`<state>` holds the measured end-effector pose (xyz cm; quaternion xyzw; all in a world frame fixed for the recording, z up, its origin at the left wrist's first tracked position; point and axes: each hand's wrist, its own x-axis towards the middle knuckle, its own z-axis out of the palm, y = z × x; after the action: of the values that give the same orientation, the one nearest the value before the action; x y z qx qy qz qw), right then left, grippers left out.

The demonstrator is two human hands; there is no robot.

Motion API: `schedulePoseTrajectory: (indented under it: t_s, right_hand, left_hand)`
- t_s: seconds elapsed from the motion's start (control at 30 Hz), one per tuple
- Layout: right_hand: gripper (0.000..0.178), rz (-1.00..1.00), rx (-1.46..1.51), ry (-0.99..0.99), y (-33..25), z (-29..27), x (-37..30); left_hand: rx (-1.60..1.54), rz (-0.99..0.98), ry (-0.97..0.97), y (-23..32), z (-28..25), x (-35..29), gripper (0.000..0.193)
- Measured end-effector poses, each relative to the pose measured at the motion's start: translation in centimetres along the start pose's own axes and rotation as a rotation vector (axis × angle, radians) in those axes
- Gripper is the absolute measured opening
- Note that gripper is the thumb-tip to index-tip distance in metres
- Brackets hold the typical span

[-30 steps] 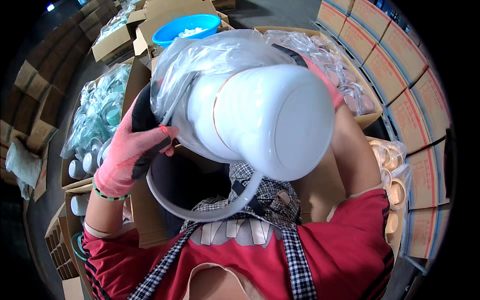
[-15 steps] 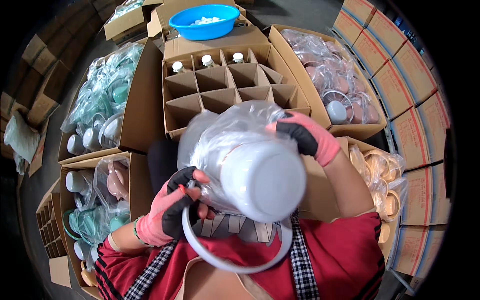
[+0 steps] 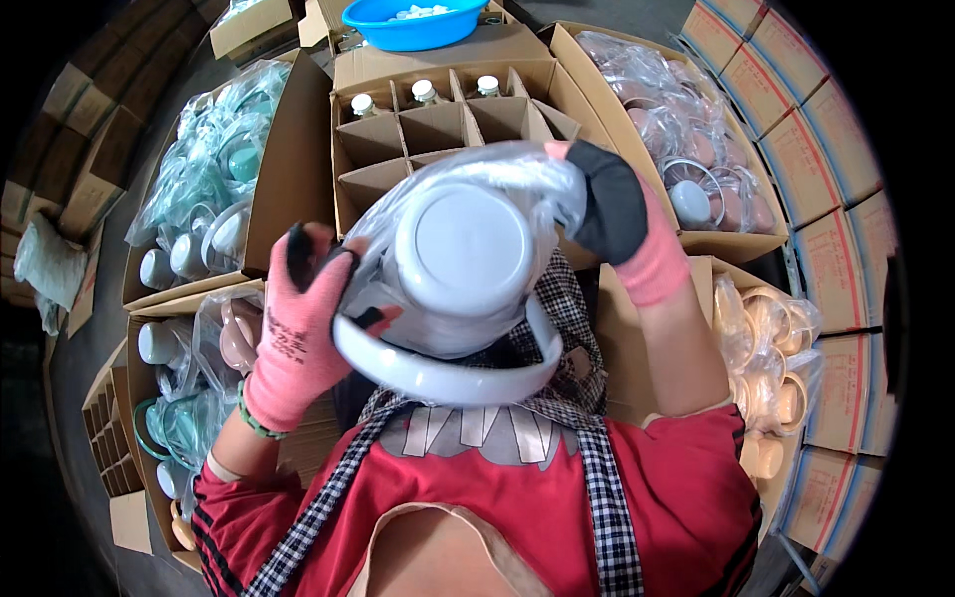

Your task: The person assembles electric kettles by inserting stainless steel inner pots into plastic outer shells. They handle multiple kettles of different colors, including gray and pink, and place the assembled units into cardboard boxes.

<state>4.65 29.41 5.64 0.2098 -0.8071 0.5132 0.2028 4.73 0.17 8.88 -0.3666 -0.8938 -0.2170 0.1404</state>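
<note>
A pale grey, cup-shaped plastic piece (image 3: 466, 249) with a round flat end and a broad loop handle (image 3: 448, 378) hangs before my chest, the flat end facing me. A clear plastic bag (image 3: 368, 259) wraps around it. My right hand (image 3: 622, 219), in a pink glove with black finger parts, is closed on the bag's bunched upper right side. At the other side, my left hand (image 3: 313, 313), gloved alike, has its fingers bent and apart, the thumb close to the handle's left end. Some of its fingertips are partly hidden.
Ahead stands a divided carton (image 3: 403, 144) with several white-capped bottles (image 3: 426, 92), behind it a blue basin (image 3: 413, 28) of small white pieces. Cartons of bagged green (image 3: 239, 159), pink (image 3: 686, 119) and orange pieces (image 3: 761, 348) flank me. Stacked cartons (image 3: 831, 269) line the right.
The grey piece has moved up and away from my chest, and its flat end has turned upward. My left hand has let go near the handle and shifted up and left. My right hand keeps the bag.
</note>
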Motion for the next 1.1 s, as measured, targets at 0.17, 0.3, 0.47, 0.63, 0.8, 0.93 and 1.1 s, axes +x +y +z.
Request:
schedulePoseTrajectory:
  t_s: [0.17, 0.3, 0.47, 0.63, 0.8, 0.93, 1.1]
  right_hand:
    - [0.035, 0.241, 0.256, -0.007, 3.4, -1.1, 1.4]
    - [0.044, 0.808, 0.578, 0.416, 5.6, -1.5, -2.8]
    - [0.037, 0.6, 0.411, 0.222, 2.4, 4.7, -11.7]
    - [0.046, 0.244, -0.633, -0.044, 0.4, 8.2, -9.0]
    - [0.024, -0.074, -0.566, -0.113, 1.0, 6.3, -8.0]
    - [0.022, 0.187, -0.311, -0.298, -0.5, 5.0, -7.4]
    - [0.021, 0.231, -0.189, -0.382, 0.5, 5.4, -7.6]
  left_hand:
    - [-0.449, 0.134, -0.164, -1.2, 1.2, 3.4, 0.037]
    - [-0.862, -0.383, -0.008, -4.3, 1.8, 7.0, 0.017]
    - [-0.871, -0.413, 0.062, -4.3, 3.2, 8.8, 0.014]
    - [-0.844, -0.321, 0.041, -4.8, 3.9, 10.8, 0.018]
    - [-0.495, 0.106, -0.182, -4.5, 2.1, 10.2, 0.04]
    - [-0.306, 0.344, -0.462, -3.7, 0.5, 9.5, 0.045]
    - [-0.372, 0.236, -1.036, -0.8, 0.0, 10.6, 0.061]
